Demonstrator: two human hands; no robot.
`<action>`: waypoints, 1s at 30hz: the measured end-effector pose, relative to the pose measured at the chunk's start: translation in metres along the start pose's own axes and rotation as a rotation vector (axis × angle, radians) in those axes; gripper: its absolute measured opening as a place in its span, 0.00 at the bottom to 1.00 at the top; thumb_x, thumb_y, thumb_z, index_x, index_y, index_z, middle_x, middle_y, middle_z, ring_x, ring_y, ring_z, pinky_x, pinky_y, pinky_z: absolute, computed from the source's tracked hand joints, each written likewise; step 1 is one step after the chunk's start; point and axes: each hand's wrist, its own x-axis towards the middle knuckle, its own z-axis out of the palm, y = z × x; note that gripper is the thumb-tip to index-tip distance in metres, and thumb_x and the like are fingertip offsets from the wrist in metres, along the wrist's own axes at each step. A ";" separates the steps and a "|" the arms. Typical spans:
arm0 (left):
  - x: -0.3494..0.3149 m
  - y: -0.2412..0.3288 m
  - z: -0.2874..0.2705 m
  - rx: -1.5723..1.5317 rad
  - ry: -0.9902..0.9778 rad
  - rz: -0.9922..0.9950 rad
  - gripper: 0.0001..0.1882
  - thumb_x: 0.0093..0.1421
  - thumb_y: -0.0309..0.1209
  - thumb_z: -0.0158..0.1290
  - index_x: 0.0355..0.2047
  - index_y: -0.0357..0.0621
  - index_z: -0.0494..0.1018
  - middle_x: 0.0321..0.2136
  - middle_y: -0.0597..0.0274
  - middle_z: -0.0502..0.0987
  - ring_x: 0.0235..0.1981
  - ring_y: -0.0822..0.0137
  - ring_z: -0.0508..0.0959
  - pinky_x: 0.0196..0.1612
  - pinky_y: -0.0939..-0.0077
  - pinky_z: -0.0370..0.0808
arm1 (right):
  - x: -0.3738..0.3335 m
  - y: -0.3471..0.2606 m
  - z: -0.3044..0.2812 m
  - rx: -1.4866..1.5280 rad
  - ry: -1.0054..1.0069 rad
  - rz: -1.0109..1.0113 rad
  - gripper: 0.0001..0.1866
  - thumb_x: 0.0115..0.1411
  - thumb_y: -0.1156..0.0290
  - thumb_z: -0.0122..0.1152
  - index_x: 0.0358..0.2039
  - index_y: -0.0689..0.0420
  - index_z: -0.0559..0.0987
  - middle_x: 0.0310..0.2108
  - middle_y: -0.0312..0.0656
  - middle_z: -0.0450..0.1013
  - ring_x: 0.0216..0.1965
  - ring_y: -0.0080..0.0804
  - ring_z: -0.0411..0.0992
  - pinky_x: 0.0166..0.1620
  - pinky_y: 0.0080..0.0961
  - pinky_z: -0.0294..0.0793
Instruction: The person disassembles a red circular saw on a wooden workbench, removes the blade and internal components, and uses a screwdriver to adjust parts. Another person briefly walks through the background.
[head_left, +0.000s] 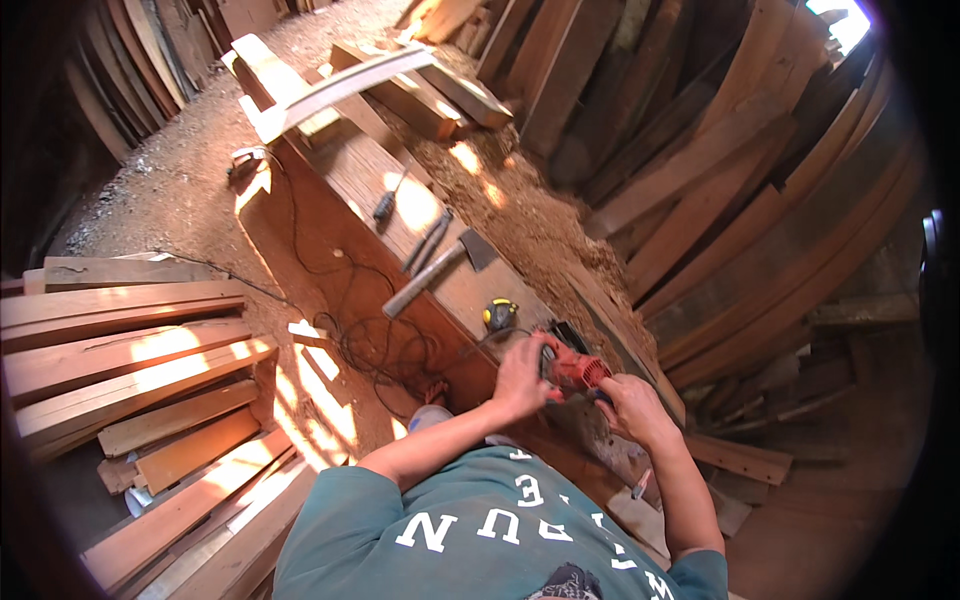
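Both my hands are on a red power tool (578, 371) with a black part at its far side; its exact kind is hard to make out. My left hand (520, 378) is closed around its left end. At its right end my right hand (632, 408) grips the rear body. The tool rests on or just over the wooden bench (462, 298). Just beyond my left hand sits a yellow and black tape measure (500, 314). Farther along the bench lie a hatchet (432, 277), a dark slim plier-like tool (428, 243) and a dark-handled screwdriver-like tool (385, 205).
A tangled black cable (385, 345) lies left of the bench. Stacked boards (130, 350) fill the left side, and planks (740, 210) lean at the right. Sawdust (520, 215) covers ground beyond the bench. Timber pieces (350, 90) lie across its far end.
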 end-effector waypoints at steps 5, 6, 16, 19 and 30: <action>0.020 0.051 -0.001 0.065 -0.299 0.602 0.48 0.56 0.39 0.71 0.74 0.43 0.63 0.76 0.40 0.57 0.77 0.30 0.54 0.75 0.34 0.59 | 0.004 -0.014 -0.018 -0.092 -0.048 -0.164 0.16 0.52 0.76 0.74 0.42 0.56 0.82 0.43 0.52 0.75 0.47 0.57 0.75 0.50 0.48 0.76; 0.024 0.046 0.009 0.047 -0.332 0.610 0.42 0.61 0.39 0.67 0.73 0.43 0.65 0.77 0.43 0.59 0.77 0.31 0.56 0.75 0.35 0.60 | 0.007 -0.018 -0.021 -0.105 -0.045 -0.205 0.19 0.50 0.79 0.75 0.44 0.55 0.83 0.44 0.51 0.74 0.49 0.56 0.74 0.50 0.46 0.76; 0.038 0.018 0.039 -0.014 -0.426 0.612 0.29 0.65 0.32 0.63 0.66 0.46 0.72 0.71 0.48 0.69 0.75 0.31 0.60 0.75 0.35 0.62 | 0.003 -0.034 0.012 -0.049 0.100 0.410 0.19 0.64 0.60 0.71 0.50 0.58 0.78 0.41 0.58 0.84 0.43 0.67 0.82 0.46 0.59 0.80; 0.036 0.015 0.040 -0.074 -0.444 0.602 0.29 0.64 0.31 0.64 0.66 0.47 0.73 0.72 0.49 0.69 0.76 0.30 0.59 0.76 0.35 0.60 | 0.002 -0.024 0.010 0.027 0.194 0.059 0.17 0.61 0.69 0.70 0.49 0.58 0.79 0.44 0.56 0.81 0.47 0.64 0.80 0.47 0.57 0.79; 0.057 0.033 0.021 -0.102 -0.466 0.635 0.29 0.52 0.29 0.68 0.57 0.43 0.79 0.60 0.44 0.76 0.63 0.38 0.73 0.69 0.44 0.69 | -0.004 -0.010 0.036 -0.005 0.228 0.248 0.21 0.68 0.64 0.69 0.59 0.53 0.76 0.47 0.54 0.76 0.49 0.63 0.78 0.49 0.55 0.78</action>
